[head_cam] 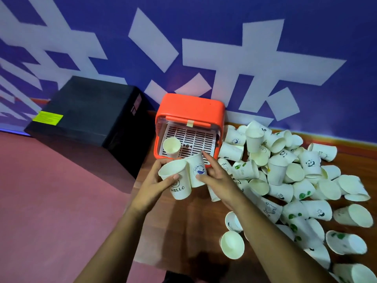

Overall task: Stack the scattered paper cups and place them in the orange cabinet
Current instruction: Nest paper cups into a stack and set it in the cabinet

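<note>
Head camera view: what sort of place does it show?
Probably an indoor staged or event room: a blue wall banner with white characters, a brown wooden table heaped with white paper cups, a small orange plastic cabinet.

Indoors, and this looks like a staged event or display space. A huge blue banner [204,27] with white lettering fills the wall beyond the left hand [157,180], red floor [51,201] spreads to its left, and a wooden tabletop [183,231] lies underneath.
</note>
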Tool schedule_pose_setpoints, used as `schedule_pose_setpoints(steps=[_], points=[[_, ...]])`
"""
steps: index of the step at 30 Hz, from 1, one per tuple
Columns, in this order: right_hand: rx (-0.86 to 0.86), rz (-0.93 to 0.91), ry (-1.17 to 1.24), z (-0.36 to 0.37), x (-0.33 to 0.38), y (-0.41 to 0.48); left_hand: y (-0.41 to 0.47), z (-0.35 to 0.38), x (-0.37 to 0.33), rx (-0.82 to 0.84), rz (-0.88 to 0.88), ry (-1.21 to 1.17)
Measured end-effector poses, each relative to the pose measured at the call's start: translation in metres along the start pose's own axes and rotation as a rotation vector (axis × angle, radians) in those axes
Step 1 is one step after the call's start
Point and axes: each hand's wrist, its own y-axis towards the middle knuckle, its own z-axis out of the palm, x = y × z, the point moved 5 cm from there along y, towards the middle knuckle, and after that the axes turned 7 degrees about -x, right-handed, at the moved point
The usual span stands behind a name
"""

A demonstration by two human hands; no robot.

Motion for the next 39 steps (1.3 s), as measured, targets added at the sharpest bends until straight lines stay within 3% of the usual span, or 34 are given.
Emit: schedule_pose_setpoints(steps=[8, 13, 19, 28, 32, 35, 39], points=[[-0.063, -0.002, -0.148, 0.035, 0.026, 0.057, 0.035, -0.050, -0.006, -0.041, -0.030, 0.009], [-0.152, -0.182, -0.252, 0.061, 0.044, 0.101, 0.059, -0.104, -0.005, -0.204, 0.021, 0.086], [-0.271, -0.311, -0.410, 0.082, 0.015, 0.135, 0.084, -0.141, 0.009, -0.250, 0.030, 0.197], [-0.392, -0.224, -0.537, 0.081, -0.028, 0.161, 0.110, -0.133, 0.011, -0.172, 0.088, 0.210], [-0.268, -0.235, -0.575, 0.084, -0.038, 0.169, 0.120, -0.120, 0.008, -0.160, 0.133, 0.217], [-0.169, -0.071, -0.554, 0.084, -0.050, 0.170, 0.127, -0.113, 0.009, -0.162, 0.157, 0.218], [-0.229, -0.029, -0.548, 0.072, -0.047, 0.165, 0.136, -0.097, 0.013, -0.124, 0.165, 0.224]])
